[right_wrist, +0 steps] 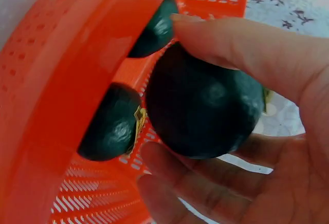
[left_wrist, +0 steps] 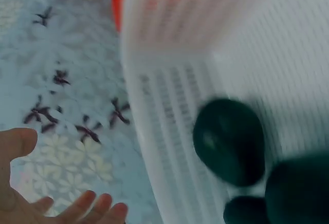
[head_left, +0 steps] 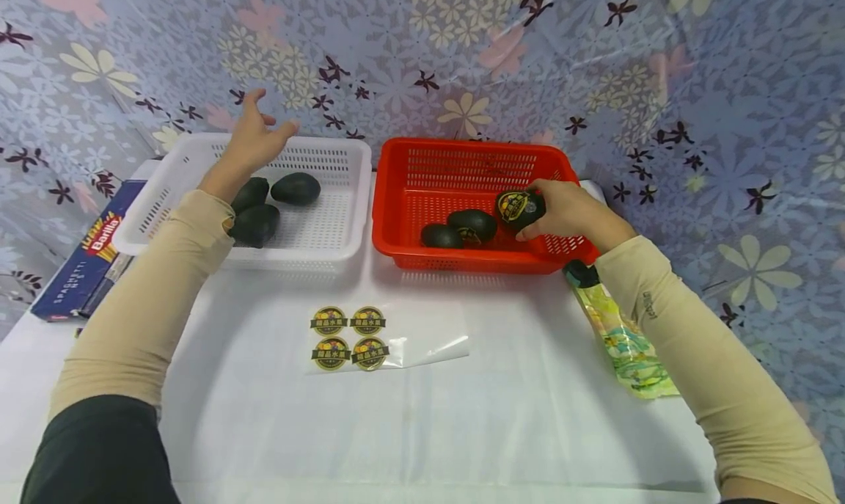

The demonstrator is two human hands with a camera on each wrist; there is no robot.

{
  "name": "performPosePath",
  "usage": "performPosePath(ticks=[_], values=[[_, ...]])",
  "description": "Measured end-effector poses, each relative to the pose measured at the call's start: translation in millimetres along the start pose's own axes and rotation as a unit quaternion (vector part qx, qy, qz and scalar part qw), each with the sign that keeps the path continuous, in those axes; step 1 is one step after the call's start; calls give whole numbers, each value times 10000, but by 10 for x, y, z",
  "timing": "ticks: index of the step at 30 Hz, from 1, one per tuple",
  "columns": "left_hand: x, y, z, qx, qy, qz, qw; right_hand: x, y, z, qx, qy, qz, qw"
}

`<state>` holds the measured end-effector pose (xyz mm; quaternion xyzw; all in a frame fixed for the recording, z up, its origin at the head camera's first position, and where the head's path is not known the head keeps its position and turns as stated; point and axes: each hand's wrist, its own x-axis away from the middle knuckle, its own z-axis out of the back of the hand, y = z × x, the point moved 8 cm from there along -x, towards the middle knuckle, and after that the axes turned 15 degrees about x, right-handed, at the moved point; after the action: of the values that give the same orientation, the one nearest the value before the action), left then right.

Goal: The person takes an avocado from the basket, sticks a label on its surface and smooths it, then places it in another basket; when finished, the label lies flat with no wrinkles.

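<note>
On the white counter (head_left: pixel 422 431) stand my white basket (head_left: pixel 330 247) and, just beside it, my red basket (head_left: pixel 396 196). My left grip (head_left: pixel 254 137) hangs released above the white basket's three dark avocados (head_left: pixel 295 188), fingers spread, holding nothing. My right grip (head_left: pixel 561 210) grasps a stickered avocado (head_left: pixel 519 209) inside the red basket, beside two more there. A blue box (head_left: pixel 86 265) reads "Barilla"; four round stickers (head_left: pixel 348 337) lie nearer me.
</note>
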<state>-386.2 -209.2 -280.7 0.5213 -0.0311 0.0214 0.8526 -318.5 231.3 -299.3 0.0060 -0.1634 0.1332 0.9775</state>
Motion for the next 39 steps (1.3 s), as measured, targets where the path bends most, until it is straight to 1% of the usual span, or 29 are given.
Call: performPosePath(ticks=[3,5,7,10,11,13,14,17,18,21,23,25,28,30,31,34,36,39], values=[[-109,-46,18,-711,-74,-137,9973,0,16,-37,170,-149,65,9997],[-161,-140,-26,-1268,-349,-72,9913,-4,22,-77,282,-270,157,9991],[-177,-254,-89,-1813,-733,48,9807,-19,28,-135,373,-410,281,9981],[-135,-448,-170,-2293,-1382,441,9625,-58,33,-220,566,-592,418,9958],[-110,-496,-184,-2372,-1536,550,9577,-75,31,-243,621,-635,458,9950],[-56,-572,-193,-2393,-1773,771,9515,-108,33,-277,694,-684,480,9941],[-31,-607,-194,-2382,-1853,912,9490,-120,32,-288,746,-709,482,9935],[36,-670,-202,-2514,-2081,1113,9387,-158,40,-340,804,-861,491,9918],[58,-687,-206,-2605,-2153,1162,9340,-167,43,-361,836,-933,508,9908],[111,-744,-235,-2955,-2426,1214,9160,-194,59,-430,878,-1149,547,9880],[144,-789,-253,-3111,-2599,1312,9047,-211,67,-463,910,-1224,568,9867],[177,-850,-275,-3167,-2856,1458,8927,-225,78,-491,898,-1280,522,9863],[235,-937,-299,-3050,-3203,1790,8788,-238,77,-534,851,-1360,524,9857],[261,-966,-318,-2932,-3387,1893,8738,-234,74,-557,783,-1421,507,9854],[269,-973,-331,-2914,-3476,1886,8710,-230,72,-567,757,-1440,513,9853],[278,-971,-358,-2881,-3592,1853,8681,-211,80,-578,678,-1457,462,9859],[286,-974,-368,-2770,-3597,1937,8697,-195,87,-568,625,-1403,454,9871],[311,-978,-373,-2452,-3487,2203,8774,-161,83,-522,519,-1258,536,9892]])
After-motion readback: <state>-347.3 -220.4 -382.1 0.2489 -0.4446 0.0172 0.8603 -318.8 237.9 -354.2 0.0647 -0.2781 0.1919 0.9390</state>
